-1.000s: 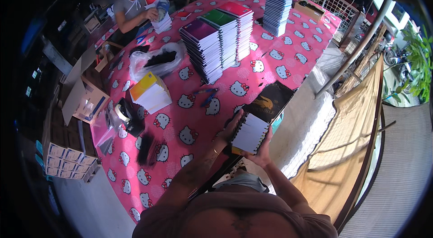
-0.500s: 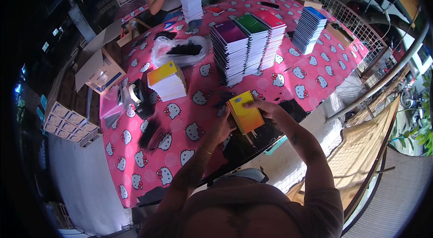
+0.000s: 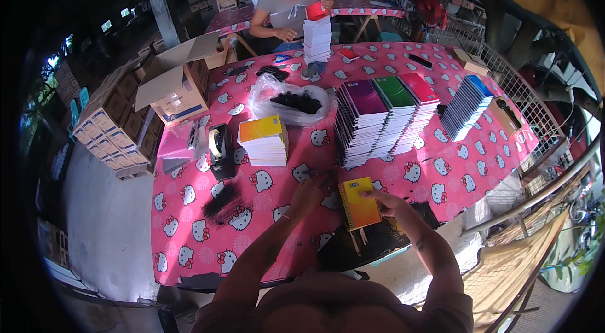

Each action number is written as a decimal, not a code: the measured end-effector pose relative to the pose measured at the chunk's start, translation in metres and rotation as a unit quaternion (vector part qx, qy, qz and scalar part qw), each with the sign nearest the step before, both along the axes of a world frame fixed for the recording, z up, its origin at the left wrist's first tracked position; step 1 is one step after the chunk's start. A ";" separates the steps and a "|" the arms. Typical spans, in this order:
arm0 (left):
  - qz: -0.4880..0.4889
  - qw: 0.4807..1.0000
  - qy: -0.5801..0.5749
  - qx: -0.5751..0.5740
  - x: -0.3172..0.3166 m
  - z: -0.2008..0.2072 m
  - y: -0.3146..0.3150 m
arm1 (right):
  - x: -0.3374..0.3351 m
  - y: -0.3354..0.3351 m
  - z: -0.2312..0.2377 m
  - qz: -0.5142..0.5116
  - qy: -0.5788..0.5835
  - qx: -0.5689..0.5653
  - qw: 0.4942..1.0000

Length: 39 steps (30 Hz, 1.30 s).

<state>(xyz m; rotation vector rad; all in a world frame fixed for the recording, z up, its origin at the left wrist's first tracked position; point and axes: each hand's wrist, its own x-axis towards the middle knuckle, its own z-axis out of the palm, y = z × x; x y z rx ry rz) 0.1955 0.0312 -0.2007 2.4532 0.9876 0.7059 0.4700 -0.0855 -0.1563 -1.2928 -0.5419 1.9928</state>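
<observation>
A yellow-orange spiral notebook (image 3: 360,205) is in my right hand (image 3: 386,202), which grips its right edge with the thumb on the cover. Black coil binding runs down the notebook's left side. Below it lies a dark board or mat (image 3: 372,241) at the table's near edge, with thin pale sticks on it. My left hand (image 3: 310,193) is off the notebook, just to its left, reaching over the table toward small dark pieces; shadow hides its fingers. Farther left stands a stack of matching yellow notebooks (image 3: 263,140).
Tall stacks of purple (image 3: 360,120), green and red spiral notebooks stand ahead, a blue stack (image 3: 467,106) farther right. A plastic bag (image 3: 290,103) holds black strands. A tape dispenser (image 3: 220,151) and open carton (image 3: 179,90) are left. Across the table a person (image 3: 287,17) touches another stack.
My view has tilted up toward the far side. My left hand has let go of the notebook's left edge and moved away to the left; my right hand still holds it.
</observation>
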 end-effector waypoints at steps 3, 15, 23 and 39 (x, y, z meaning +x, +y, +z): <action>0.086 0.996 -0.013 -0.015 -0.008 0.012 -0.007 | -0.004 0.007 0.006 -0.004 -0.003 -0.032 0.999; 0.068 0.574 -0.524 -0.625 0.069 0.044 -0.101 | 0.001 0.023 0.006 0.044 -0.131 -0.005 0.990; 0.128 0.628 -0.536 -0.549 0.101 0.044 -0.111 | -0.021 0.005 0.037 -0.004 -0.084 0.011 0.996; 0.294 0.927 -0.229 0.049 -0.167 0.084 0.030 | -0.177 0.045 0.079 -0.097 -0.107 0.351 0.925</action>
